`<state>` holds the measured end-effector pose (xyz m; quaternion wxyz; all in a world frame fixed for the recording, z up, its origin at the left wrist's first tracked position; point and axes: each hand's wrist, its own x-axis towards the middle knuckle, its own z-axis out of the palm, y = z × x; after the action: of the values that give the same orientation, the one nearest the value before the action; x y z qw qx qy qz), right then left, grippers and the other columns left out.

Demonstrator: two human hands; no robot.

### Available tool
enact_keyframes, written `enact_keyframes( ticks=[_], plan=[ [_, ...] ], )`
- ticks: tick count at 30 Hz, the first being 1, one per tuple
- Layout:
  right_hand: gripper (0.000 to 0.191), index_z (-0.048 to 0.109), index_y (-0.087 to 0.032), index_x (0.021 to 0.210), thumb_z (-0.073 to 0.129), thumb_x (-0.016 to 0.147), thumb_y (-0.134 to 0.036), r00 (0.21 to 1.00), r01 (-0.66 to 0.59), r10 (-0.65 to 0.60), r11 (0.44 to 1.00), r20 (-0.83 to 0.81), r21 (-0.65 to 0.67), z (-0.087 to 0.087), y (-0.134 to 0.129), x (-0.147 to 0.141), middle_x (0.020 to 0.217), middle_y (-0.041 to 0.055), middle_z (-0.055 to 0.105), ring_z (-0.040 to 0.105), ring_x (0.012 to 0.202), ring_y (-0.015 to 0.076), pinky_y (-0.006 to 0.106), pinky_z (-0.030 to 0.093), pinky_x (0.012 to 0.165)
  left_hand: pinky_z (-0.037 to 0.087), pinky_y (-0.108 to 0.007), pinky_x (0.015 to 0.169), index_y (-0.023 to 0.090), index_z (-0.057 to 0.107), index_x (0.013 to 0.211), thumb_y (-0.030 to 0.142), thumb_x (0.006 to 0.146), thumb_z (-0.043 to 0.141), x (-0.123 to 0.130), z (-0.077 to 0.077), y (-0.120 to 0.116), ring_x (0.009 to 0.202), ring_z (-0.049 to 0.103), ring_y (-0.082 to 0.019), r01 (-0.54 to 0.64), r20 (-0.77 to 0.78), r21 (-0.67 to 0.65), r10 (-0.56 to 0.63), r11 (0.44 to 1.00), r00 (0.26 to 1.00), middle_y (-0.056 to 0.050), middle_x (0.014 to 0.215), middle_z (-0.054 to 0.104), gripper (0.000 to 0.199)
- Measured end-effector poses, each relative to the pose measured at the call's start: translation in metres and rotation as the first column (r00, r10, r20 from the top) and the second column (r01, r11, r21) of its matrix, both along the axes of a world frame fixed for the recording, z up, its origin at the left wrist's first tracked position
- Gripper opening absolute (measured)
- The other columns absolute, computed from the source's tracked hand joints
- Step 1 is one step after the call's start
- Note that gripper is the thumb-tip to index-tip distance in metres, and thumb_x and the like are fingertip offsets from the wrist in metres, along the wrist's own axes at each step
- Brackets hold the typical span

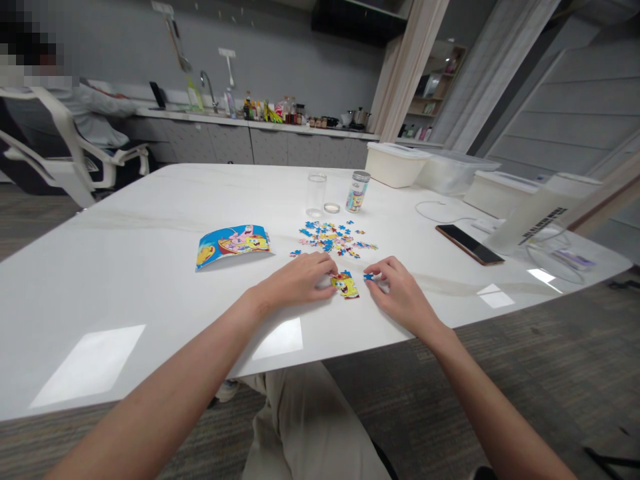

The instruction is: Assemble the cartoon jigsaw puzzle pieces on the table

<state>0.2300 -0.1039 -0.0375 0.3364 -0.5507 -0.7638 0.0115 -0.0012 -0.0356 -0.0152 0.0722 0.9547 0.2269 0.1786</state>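
My right hand (397,293) pinches a small blue puzzle piece (369,277) between thumb and fingertips, just above or on the white tabletop. To its left lies a small joined puzzle section (346,285) with a yellow cartoon face on it. Thumb and fingers of my left hand (303,277) grip this section's left edge. A narrow gap separates the blue piece from the section. Beyond both hands spreads a loose heap of puzzle pieces (327,235), mostly blue, yellow and pink. A curved picture sheet (234,245) with cartoon figures rests left of the heap.
Behind the heap stand a clear jar (316,193), a metal lid (331,208) and a lidded printed jar (358,192). A phone (469,244), cables and storage boxes (395,165) occupy the table's right side. Someone sits in a white chair (75,150) at far left.
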Motion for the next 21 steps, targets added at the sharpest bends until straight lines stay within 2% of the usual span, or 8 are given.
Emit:
enact_keyframes(
  ticks=[10, 15, 21],
  plan=[
    [0.013, 0.060, -0.020, 0.096, 0.052, 0.086, -0.017, 0.998, -0.057, 0.057, 0.998, -0.005, -0.029, 0.0034, -0.0019, -0.0022, 0.091, 0.0056, 0.054, 0.057, 0.076, 0.0173, 0.033, 0.049, 0.071, 0.045, -0.034, 0.078, 0.019, 0.055, 0.097, 0.027, 0.084, 0.053, 0.0001, 0.0008, -0.0008, 0.090, 0.057, -0.021, 0.002, 0.018, -0.008, -0.002, 1.000, 1.000, -0.008, 0.100, 0.061, 0.015],
    [0.013, 0.061, -0.019, 0.093, 0.049, 0.087, -0.015, 0.993, -0.107, 0.111, 0.990, 0.036, -0.087, 0.0013, 0.0000, -0.0023, 0.086, 0.0052, 0.055, 0.057, 0.080, 0.0185, 0.033, 0.047, 0.074, 0.046, -0.034, 0.079, 0.018, 0.055, 0.097, 0.026, 0.084, 0.052, 0.0001, 0.0006, -0.0007, 0.090, 0.058, -0.020, -0.010, 0.004, -0.026, 0.010, 1.000, 1.000, -0.008, 0.100, 0.062, 0.016],
    [0.015, 0.061, -0.019, 0.094, 0.048, 0.088, -0.016, 0.993, -0.107, 0.110, 0.991, 0.038, -0.086, 0.0001, 0.0008, -0.0017, 0.089, 0.0057, 0.055, 0.057, 0.083, 0.0192, 0.033, 0.047, 0.078, 0.046, -0.035, 0.079, 0.018, 0.055, 0.098, 0.028, 0.085, 0.053, 0.0002, 0.0001, -0.0006, 0.090, 0.057, -0.020, -0.013, -0.004, -0.026, 0.013, 1.000, 1.000, -0.008, 0.100, 0.062, 0.016]
  ],
)
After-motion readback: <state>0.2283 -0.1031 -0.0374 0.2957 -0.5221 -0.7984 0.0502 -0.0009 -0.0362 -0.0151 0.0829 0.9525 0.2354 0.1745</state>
